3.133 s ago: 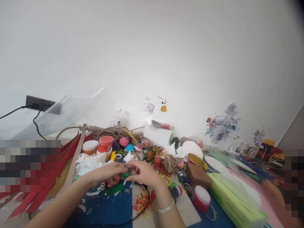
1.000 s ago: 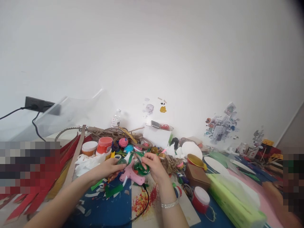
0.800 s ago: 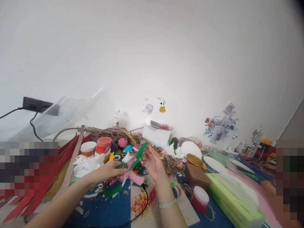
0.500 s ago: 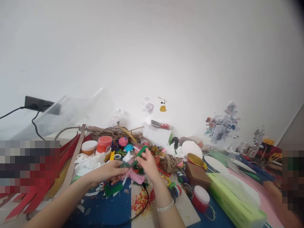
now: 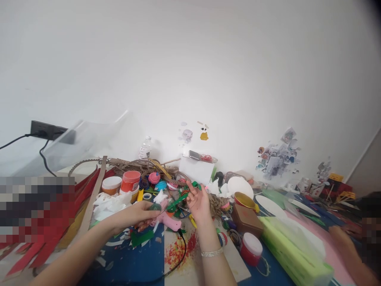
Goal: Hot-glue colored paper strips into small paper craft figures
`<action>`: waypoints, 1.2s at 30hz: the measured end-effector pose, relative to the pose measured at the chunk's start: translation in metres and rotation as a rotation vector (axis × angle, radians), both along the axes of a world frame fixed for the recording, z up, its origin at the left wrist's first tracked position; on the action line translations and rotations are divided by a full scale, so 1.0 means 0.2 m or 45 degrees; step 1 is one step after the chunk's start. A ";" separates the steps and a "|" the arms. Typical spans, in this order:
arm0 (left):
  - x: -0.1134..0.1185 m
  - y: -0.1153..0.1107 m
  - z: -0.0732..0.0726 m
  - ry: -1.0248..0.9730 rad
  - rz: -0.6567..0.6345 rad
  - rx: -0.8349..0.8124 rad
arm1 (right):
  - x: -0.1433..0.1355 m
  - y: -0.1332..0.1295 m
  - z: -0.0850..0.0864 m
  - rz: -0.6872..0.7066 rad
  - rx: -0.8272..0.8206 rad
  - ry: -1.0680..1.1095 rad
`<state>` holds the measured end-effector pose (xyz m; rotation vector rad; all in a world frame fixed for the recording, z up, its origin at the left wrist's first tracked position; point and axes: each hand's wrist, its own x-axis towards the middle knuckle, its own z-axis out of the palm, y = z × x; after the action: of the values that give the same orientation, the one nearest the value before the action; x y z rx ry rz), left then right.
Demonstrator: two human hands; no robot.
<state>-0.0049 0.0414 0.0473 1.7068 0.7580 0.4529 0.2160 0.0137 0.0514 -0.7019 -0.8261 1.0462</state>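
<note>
My left hand (image 5: 141, 216) is closed, its thumb and fingers pinching a small round dark green coil (image 5: 155, 207). From near the coil, a green paper strip (image 5: 178, 201) slants up to my right hand (image 5: 199, 202). That hand is turned partly palm-up, some fingers raised, with the strip running at its fingertips; its exact grip is partly hidden. Just below the coil lies a pink glue gun (image 5: 169, 221), its black cord (image 5: 185, 250) trailing toward me. A flat green piece (image 5: 142, 237) rests on the blue table (image 5: 127, 262) under my left wrist.
White-lidded tubs (image 5: 112, 185) and crumpled tissue (image 5: 111, 204) stand left. Pink and blue coils (image 5: 154, 177) lie behind my hands. A brown box (image 5: 247, 219), a red jar (image 5: 251, 249) and a green tissue pack (image 5: 293, 250) sit right. Another person's arm (image 5: 347, 250) reaches in far right.
My right hand has moved right, drawing the green strip out longer, and its fingers have opened somewhat. My left hand and the glue gun have stayed put.
</note>
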 end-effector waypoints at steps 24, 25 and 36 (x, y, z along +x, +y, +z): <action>-0.01 0.00 0.00 -0.080 -0.166 -0.127 | -0.19 -0.09 0.01 0.171 0.262 -1.583; -0.02 0.00 0.01 -0.061 -0.194 -0.124 | -0.18 -0.10 0.02 0.204 0.254 -1.567; 0.09 -0.02 -0.05 -0.272 0.142 -0.194 | -0.21 -0.05 -0.05 -0.322 0.058 -1.925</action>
<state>0.0124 0.0372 0.0370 1.4529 0.7152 0.6277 0.1738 0.0029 0.0412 -1.5228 -1.9421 0.0861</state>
